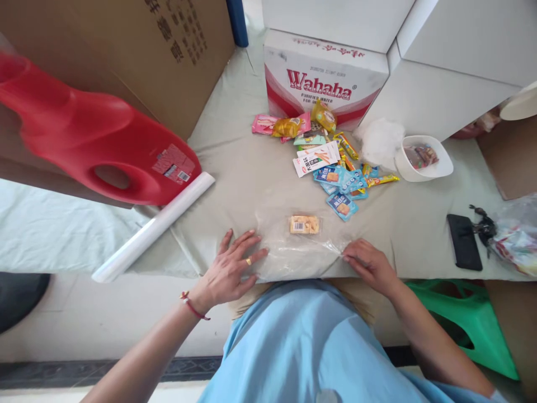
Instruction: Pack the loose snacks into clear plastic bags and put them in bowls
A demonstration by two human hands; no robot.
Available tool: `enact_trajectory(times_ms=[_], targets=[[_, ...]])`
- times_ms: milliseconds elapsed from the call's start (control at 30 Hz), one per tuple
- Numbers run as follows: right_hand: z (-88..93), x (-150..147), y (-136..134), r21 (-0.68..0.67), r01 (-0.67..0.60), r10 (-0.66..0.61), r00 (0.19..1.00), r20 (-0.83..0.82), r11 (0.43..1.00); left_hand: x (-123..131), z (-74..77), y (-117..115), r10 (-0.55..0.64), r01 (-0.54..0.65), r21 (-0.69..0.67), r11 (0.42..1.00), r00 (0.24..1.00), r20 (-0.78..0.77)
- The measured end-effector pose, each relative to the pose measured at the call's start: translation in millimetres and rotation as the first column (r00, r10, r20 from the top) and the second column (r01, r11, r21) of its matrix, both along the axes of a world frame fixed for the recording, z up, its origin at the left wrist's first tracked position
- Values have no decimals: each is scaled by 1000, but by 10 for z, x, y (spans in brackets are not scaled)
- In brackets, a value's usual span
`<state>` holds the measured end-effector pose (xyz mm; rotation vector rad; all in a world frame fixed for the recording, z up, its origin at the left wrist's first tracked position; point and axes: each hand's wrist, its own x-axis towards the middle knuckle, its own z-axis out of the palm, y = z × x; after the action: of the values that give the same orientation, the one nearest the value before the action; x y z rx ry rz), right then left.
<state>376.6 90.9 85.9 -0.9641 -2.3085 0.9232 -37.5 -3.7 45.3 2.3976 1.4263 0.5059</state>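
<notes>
A clear plastic bag [289, 260] lies flat along the table's front edge. On it rests a small wrapped snack [304, 224] with a barcode label. My left hand [235, 266] lies spread on the bag's left side, fingers apart; it wears a ring and a red bracelet. At the bag's right edge, my right hand [369, 263] pinches the plastic between thumb and fingers. Beyond the bag is a pile of snack packets: blue packets [342, 204], a white packet [316, 158], a pink packet [262, 124] and yellow sticks [382, 180].
A red jug [96, 140] and a white roll [155, 226] lie at left by a cardboard box [126, 50]. Behind the packets stands a Wahaha carton [323, 81]. At right are a white tub [425, 159], a black phone [464, 242] and a green stool [470, 324].
</notes>
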Motion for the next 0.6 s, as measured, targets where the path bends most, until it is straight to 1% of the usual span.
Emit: enact_trajectory(times_ms=[133,233,333,400,433,467,533,567,600], targets=[[132,-70,350,-100,-1,3,1000,17,995,84,-34,145,62,-64,25,998,995,81],[155,-114,636,-185,86,-79,996,41,979,116,-8,341,139,-145,15,989,973,183],[117,-149,896,-269,170,-156,985,73,948,119,23,587,291,-297,-15,955,923,253],[85,-177,1044,-294,211,-171,973,154,932,127,18,747,408,-414,-24,910,881,239],[79,-197,1108,-277,231,-167,957,236,933,138,7,817,460,-465,-30,885,862,212],[84,-223,1168,-230,245,-158,927,341,942,154,-7,876,508,-510,-36,859,843,175],[130,-304,1274,-55,235,-168,820,547,970,201,-38,957,591,-591,-32,806,800,105],[168,-364,1322,50,209,-196,767,612,977,229,-51,980,625,-626,-20,780,776,84],[212,-442,1368,145,174,-227,734,641,974,258,-60,994,654,-656,-7,755,752,75]])
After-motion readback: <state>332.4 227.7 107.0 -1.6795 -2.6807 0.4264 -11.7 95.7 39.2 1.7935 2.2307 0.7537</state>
